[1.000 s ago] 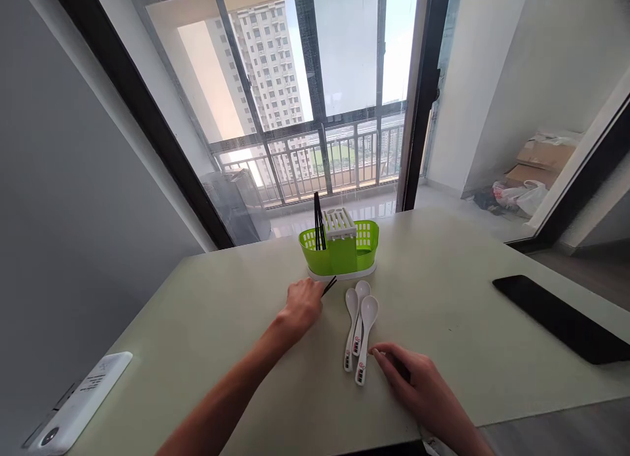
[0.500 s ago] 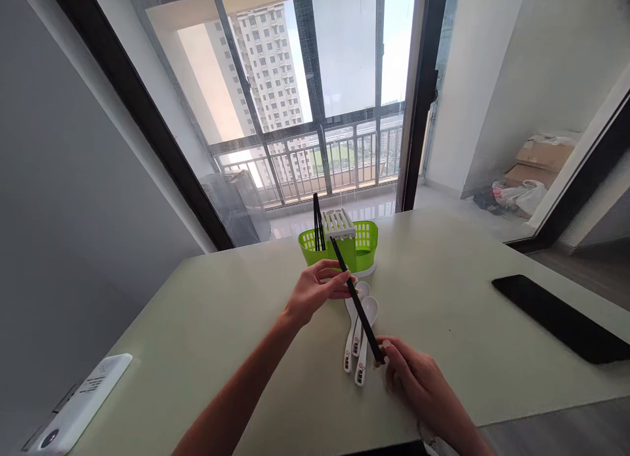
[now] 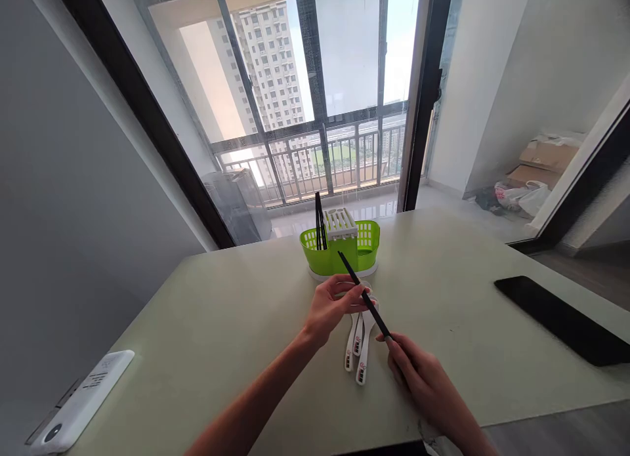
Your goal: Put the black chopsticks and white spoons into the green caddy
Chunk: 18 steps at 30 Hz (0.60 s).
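Note:
My left hand (image 3: pixel 335 306) pinches the middle of a pair of black chopsticks (image 3: pixel 355 285), held above the table and pointing up towards the green cutlery holder (image 3: pixel 364 246). My right hand (image 3: pixel 418 374) grips their lower end with its fingertips. Three white spoons (image 3: pixel 358 344) lie side by side on the pale green table (image 3: pixel 221 325) just under both hands. More black chopsticks (image 3: pixel 319 229) stand upright in the holder's left compartment, beside a white slotted insert (image 3: pixel 339 221).
A black phone (image 3: pixel 561 318) lies at the right of the table. A white remote (image 3: pixel 81 400) sits at the near left corner. Glass balcony doors stand behind the table, with boxes and bags on the floor at the far right.
My left hand picked the chopsticks up off the table and lifted them; my right hand took their lower end. Both hands then shifted slightly right and nearer.

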Motion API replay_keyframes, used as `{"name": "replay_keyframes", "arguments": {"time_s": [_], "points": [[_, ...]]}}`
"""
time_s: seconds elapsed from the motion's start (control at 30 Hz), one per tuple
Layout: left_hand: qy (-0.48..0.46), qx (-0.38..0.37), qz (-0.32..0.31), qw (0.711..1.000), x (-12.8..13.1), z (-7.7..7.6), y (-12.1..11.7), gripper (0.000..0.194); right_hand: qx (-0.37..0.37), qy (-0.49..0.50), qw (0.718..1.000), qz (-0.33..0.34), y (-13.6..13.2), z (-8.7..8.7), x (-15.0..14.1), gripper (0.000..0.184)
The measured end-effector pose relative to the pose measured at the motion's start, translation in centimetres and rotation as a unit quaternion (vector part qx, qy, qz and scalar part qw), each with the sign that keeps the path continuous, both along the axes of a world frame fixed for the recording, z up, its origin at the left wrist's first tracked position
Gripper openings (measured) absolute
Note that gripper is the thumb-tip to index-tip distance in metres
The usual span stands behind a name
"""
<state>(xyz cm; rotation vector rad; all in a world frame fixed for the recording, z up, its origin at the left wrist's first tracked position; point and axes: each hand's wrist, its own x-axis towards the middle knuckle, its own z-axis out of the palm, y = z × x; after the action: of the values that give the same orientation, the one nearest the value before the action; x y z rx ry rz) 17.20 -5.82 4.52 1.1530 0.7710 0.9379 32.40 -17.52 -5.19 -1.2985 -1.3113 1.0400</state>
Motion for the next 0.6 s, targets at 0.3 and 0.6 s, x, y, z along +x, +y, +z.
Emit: {"name": "replay_keyframes", "arguments": {"time_s": [0.3,0.6], "points": [[0.015,0.001,-0.003,1.000,0.04,0.23,-0.18,0.051,-0.001,-0.030,0.999,-0.022,-0.05,0.43,-0.07,0.056],[0.027,0.006,-0.012,1.000,-0.22,0.49,-0.02,0.049,0.007,-0.047,0.999,-0.026,-0.17,0.40,0.09,0.058]]}}
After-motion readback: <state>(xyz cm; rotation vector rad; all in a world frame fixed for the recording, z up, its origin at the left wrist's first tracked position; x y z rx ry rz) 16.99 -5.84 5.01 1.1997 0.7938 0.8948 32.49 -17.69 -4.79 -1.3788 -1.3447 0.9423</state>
